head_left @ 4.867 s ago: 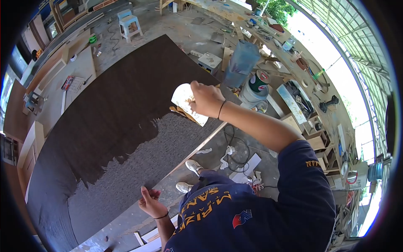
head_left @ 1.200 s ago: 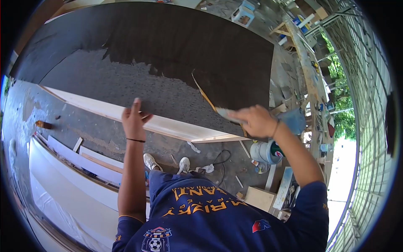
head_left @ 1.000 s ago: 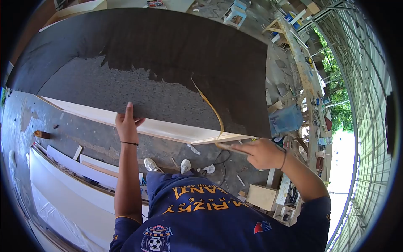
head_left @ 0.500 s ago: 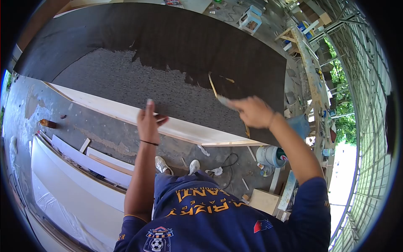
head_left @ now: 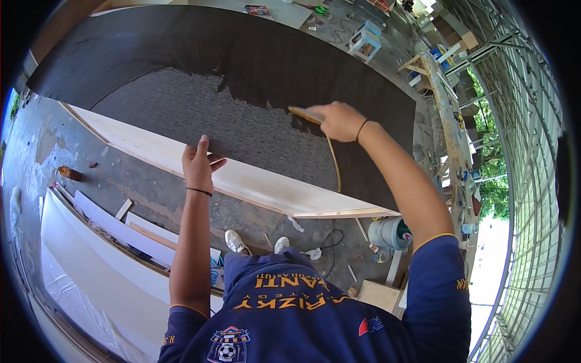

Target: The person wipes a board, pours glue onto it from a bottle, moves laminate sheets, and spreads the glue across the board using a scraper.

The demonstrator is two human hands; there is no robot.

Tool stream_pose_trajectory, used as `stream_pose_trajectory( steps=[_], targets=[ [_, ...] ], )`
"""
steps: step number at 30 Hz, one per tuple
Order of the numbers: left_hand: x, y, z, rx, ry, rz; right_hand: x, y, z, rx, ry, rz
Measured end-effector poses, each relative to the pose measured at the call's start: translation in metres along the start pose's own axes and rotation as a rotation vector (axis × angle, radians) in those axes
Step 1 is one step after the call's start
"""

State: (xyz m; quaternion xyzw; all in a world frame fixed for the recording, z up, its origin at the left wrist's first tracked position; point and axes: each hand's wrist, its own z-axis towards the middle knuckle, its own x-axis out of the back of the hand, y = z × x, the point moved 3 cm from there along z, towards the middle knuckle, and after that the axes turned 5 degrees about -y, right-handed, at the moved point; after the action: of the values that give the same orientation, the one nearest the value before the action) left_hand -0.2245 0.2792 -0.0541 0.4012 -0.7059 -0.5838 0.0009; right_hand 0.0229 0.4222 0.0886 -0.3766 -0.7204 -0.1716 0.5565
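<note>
A large dark panel lies in front of me, with a speckled, textured coated patch across its near half. My right hand grips a flat scraper, its blade against the panel at the patch's ragged far edge. Yellowish glue runs in a thin line down the patch's right side, and more coats the blade. Over the panel's near edge, my left hand has its fingers apart and holds nothing; whether it touches the edge I cannot tell.
Below the panel is a pale wooden side. White boards are stacked at lower left, and a brown bottle is on the floor. A bucket stands at right, a blue stool at the back.
My right hand has swept the scraper leftward and away from me. A glue line now shows along the coated patch's right side. My left hand has shifted slightly left.
</note>
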Motion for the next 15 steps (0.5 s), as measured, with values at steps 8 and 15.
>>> stream_pose_trajectory(
  steps=[8,15],
  targets=[
    [0.022,0.015,0.020,0.012,0.065,-0.028,-0.057,-0.058,-0.115,0.051,-0.229,-0.034],
    [0.023,0.022,0.020,0.027,-0.009,0.015,0.031,-0.099,-0.001,0.182,0.048,0.052]
  ],
)
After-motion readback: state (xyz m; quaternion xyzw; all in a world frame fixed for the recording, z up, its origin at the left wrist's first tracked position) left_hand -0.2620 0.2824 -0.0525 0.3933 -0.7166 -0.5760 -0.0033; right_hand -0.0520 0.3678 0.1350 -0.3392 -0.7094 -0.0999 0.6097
